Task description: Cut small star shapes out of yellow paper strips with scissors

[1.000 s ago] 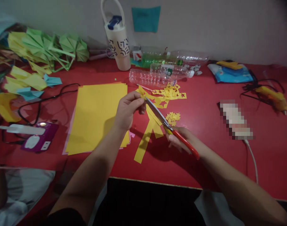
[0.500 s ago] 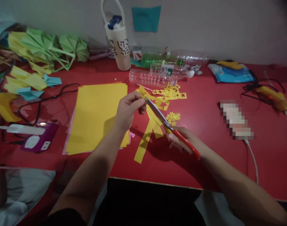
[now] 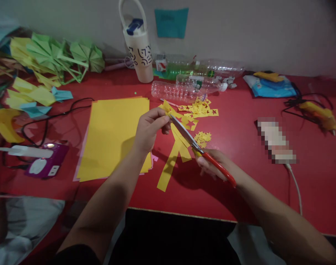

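Observation:
My right hand (image 3: 210,163) is closed around red-handled scissors (image 3: 184,133), whose blades point up and left. Their tips reach the fingers of my left hand (image 3: 150,127), which pinches a small bit of yellow paper (image 3: 168,113). The blades look almost together. Under and beside my hands lie yellow paper strips (image 3: 168,169). A small heap of cut yellow stars (image 3: 202,139) rests just beyond the right hand. Behind it are yellow scraps with star-shaped holes (image 3: 199,109). My left forearm passes over a stack of yellow sheets (image 3: 113,136).
Clear plastic bottles (image 3: 173,91) and a white tumbler (image 3: 140,55) stand or lie along the wall. On the right are a phone-like blurred object (image 3: 276,141) with a cable and a glue gun (image 3: 319,116). A purple power strip (image 3: 46,162) and folded paper shapes (image 3: 54,55) lie left.
The scissors' red handle has shifted very slightly down and right. My left hand keeps its pinch in about the same place.

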The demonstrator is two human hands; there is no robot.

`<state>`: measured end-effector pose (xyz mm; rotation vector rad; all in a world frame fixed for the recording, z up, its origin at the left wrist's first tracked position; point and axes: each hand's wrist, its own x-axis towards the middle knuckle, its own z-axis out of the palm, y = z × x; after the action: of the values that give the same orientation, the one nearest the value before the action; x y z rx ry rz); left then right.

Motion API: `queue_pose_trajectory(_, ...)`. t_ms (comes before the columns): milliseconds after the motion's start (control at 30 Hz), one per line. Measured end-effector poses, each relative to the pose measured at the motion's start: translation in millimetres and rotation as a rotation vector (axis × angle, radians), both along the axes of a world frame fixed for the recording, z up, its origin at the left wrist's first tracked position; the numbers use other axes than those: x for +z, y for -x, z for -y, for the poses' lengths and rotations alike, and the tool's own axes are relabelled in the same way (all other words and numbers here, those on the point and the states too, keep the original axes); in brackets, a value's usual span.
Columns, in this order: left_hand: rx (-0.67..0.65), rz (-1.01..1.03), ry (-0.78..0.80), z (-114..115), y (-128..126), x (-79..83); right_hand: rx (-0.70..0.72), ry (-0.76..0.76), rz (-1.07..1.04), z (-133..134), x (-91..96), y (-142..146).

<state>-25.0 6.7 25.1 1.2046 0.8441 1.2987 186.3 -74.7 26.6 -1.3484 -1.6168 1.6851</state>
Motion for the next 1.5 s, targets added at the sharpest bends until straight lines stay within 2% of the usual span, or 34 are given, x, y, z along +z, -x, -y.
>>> queue_pose_trajectory(733, 0.009, 0.003, 0.032, 0.8, -0.2, 4.8, 0.008, 0.006, -0.007, 0.3, 0.5, -1.2)
queue_pose_trajectory(1033, 0.079, -0.005, -0.005, -0.7, -1.7, 6.0, 0.004, 0.026, -0.015, 0.5, -1.9, -1.5)
queue_pose_trajectory(1300, 0.039, -0.003, -0.055, 0.9, -2.6, 1.4, 0.009, 0.019, -0.031, 0.6, -4.5, -0.8)
queue_pose_trajectory(1500, 0.125, -0.094, -0.196, -1.1, -3.8, -3.0, 0.029, 0.001, -0.075, 1.9, -4.5, 0.0)
